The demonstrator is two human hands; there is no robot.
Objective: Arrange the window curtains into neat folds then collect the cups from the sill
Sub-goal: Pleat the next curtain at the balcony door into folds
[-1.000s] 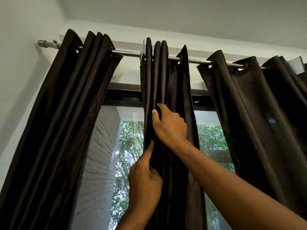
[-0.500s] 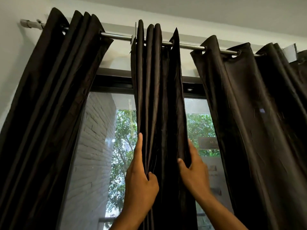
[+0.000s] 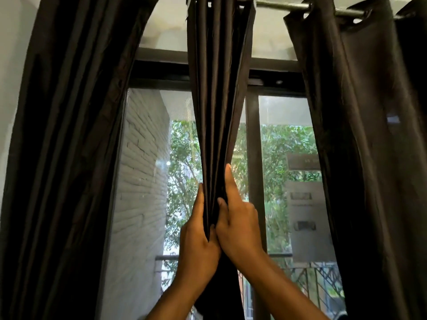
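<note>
Middle curtain (image 3: 218, 95): dark brown, hung from the metal rod (image 3: 282, 5), gathered into narrow vertical folds, squeezed between both hands. Left hand (image 3: 198, 241) against the bundle's left side, fingers pressed together and pointing up along the fabric, thumb tucked into the folds. Right hand (image 3: 240, 225) against the right side, index finger extended straight up the curtain's edge, thumb pinching the folds from the front; other fingers hidden behind the cloth, state impossible to tell. Thumbs nearly touching, only gathered fabric between them. Above the fingertips, folds fanning wider toward the rod; below the wrists, bundle hanging straight down out of view. Left of the left fingers, well apart: left curtain (image 3: 69, 146), bunched. Right of the right fingers: right curtain (image 3: 369, 146), looser. Beyond the fingers: window glass (image 3: 284, 139), white brick wall (image 3: 141, 169), green foliage.
</note>
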